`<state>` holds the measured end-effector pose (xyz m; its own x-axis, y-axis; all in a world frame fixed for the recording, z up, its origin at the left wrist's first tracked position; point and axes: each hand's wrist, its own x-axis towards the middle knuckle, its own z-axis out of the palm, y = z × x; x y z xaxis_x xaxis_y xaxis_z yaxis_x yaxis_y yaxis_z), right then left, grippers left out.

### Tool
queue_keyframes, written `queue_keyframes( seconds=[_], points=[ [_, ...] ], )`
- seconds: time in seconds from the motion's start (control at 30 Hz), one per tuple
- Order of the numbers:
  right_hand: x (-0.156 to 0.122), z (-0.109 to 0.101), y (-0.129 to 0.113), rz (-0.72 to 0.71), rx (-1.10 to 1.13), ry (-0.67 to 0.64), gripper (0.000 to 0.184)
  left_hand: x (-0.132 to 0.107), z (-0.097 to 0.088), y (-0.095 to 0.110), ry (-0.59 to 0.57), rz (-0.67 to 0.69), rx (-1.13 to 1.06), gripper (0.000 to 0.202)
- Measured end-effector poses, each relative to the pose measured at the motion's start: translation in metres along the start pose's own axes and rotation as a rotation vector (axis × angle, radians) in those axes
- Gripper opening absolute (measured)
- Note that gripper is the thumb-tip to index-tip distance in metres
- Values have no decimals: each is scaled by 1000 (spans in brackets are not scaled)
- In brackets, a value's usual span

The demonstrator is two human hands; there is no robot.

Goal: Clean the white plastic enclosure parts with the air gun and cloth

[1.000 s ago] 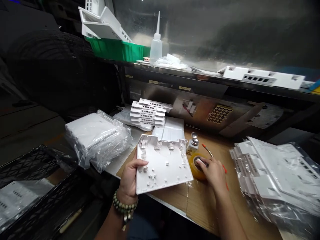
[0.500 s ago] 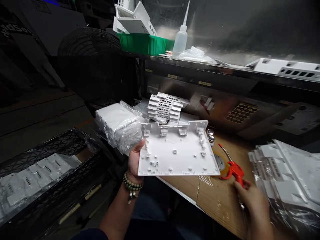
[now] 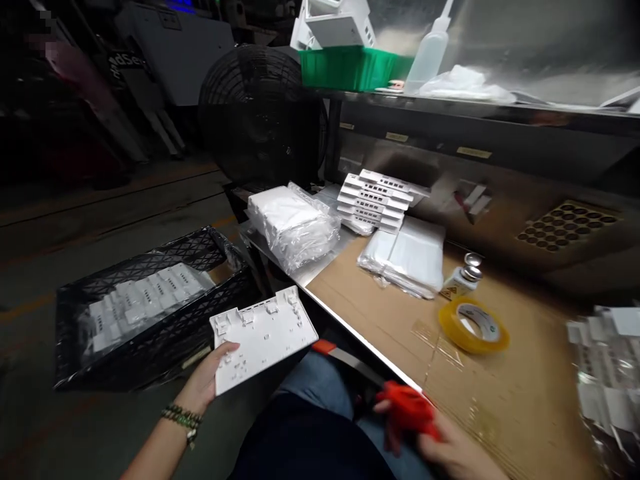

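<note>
Gripping a white panel by one edge, the left hand holds it near the black crate; the right hand, blurred, is curled around a red air gun pointed toward it. Yellow tape lies on the desk.

Lighting uneven. Benchtop at 4 o'clock is well lit; the background from 9 to 11 o'clock is underexposed, the fan near silhouette. Blue glow noted at 11. Glare whitens the metal backboard toward 1; clear wrapping near centre glints. Heavy motion blur on the red tool and right hand at 5. White panel at 7 comparatively sharp.
</note>
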<state>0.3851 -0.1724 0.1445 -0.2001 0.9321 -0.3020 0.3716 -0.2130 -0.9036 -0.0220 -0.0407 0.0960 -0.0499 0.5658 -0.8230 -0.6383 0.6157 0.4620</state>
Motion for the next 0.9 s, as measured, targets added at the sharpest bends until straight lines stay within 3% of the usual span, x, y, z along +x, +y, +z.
queue_keyframes(
  seconds=[0.07,0.17,0.23,0.33,0.43,0.57,0.7,0.8,0.9],
  points=[
    [18,31,-8,45,-177,-252,74,18,-11,-7,67,96,-49,59],
    [35,67,-13,86,-477,-208,60,43,-22,-18,136,159,-107,45],
    [40,76,-14,102,-544,-188,57,55,-29,-21,199,165,-133,32],
    [42,73,-17,117,-524,-252,56,67,-35,-22,251,191,-161,23],
    [44,61,-19,170,-548,-151,54,73,-34,-21,223,194,-173,19],
    [44,49,-20,165,-470,-208,56,77,-28,-22,208,136,-187,17],
    [43,43,-18,200,-484,-137,57,80,-21,-26,208,102,-209,21],
    [41,41,-19,170,-434,-187,55,84,-16,-29,220,133,-216,19],
    [40,41,-22,191,-466,-117,55,85,-12,-31,234,167,-211,18]
  ],
)
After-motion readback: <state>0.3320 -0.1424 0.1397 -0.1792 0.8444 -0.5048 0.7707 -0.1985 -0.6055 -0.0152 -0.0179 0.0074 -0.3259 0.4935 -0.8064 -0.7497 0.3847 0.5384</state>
